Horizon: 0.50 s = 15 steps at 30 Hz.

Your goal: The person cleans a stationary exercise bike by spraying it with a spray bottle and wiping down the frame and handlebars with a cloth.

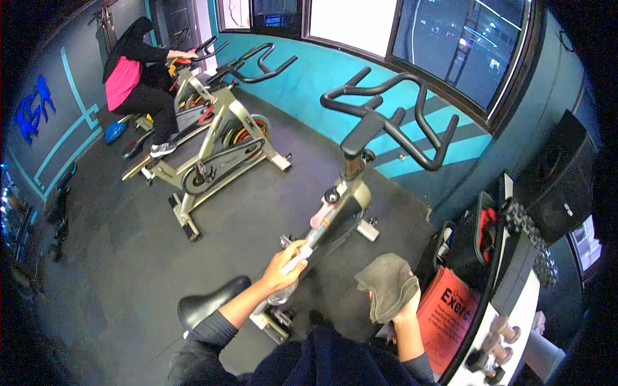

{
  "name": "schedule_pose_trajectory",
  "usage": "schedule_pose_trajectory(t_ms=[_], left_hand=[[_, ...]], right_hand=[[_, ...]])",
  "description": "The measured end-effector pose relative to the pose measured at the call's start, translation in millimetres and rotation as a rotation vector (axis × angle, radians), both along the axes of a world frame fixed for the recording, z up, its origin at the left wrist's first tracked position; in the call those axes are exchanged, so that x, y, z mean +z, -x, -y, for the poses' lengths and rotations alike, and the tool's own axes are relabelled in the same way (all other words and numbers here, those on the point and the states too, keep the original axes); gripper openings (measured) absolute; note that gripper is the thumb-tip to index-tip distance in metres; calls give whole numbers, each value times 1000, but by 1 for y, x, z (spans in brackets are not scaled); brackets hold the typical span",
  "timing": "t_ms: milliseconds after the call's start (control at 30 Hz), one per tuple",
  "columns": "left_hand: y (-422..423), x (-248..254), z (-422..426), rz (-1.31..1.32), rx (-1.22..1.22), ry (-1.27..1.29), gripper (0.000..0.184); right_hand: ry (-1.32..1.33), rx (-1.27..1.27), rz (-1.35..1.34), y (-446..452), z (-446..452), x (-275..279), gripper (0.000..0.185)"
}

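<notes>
My left hand [283, 269] is closed around what looks like a spray bottle, with a white top [299, 258] and a clear lower part [283, 294] showing below my fingers. It is held over the frame of the nearest exercise bike [351, 193]. That bike's black handlebars [441, 145] rise ahead, and its black saddle [212, 301] sits under my left forearm. In my right hand [407, 312] is a folded grey-brown cloth [386, 286], which covers most of my fingers. The cloth is apart from the bike, to its right.
A person [129, 77] sits on another bike at the far left, beyond a second exercise bike [215, 145]. On my right, a shelf unit [515, 289] bears small dumbbells [499, 341] and a black foam roller [531, 238]. An orange sign [447, 315] stands beside it. Windows line the teal wall [302, 71].
</notes>
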<state>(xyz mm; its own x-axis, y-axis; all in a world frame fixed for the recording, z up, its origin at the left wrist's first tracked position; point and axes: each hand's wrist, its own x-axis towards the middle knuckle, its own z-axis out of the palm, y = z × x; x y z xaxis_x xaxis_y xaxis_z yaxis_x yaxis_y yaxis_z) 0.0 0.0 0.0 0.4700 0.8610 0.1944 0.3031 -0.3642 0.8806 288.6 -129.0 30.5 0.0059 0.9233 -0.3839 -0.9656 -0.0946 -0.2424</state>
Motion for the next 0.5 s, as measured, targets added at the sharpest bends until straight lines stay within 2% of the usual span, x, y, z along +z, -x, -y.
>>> schedule_pose_trajectory(t_ms=[33,67,100,167,200,300,433,467,500], left_hand=[[3,-4,-1,31,11,71,46],[3,-16,-1,61,13,-31,45],[-38,-34,-40,113,13,33,45],[-42,-44,-67,36,23,74,45],[-35,-49,-79,11,20,14,46],[-45,-55,-89,14,36,96,45],[-39,-73,-98,32,134,122,46],[-40,-73,-97,53,112,85,46],[-39,-69,-96,48,112,102,46]], right_hand=[[18,34,79,8,0,-3,59],[50,71,158,15,4,-8,57],[116,72,208,-18,-37,-3,57],[176,163,86,-10,-62,-21,57],[173,167,79,2,-72,-38,57],[273,188,11,8,-81,-63,54],[278,270,74,24,-91,-80,57],[265,243,-86,21,-89,-98,62],[282,242,-93,25,-87,-105,62]])
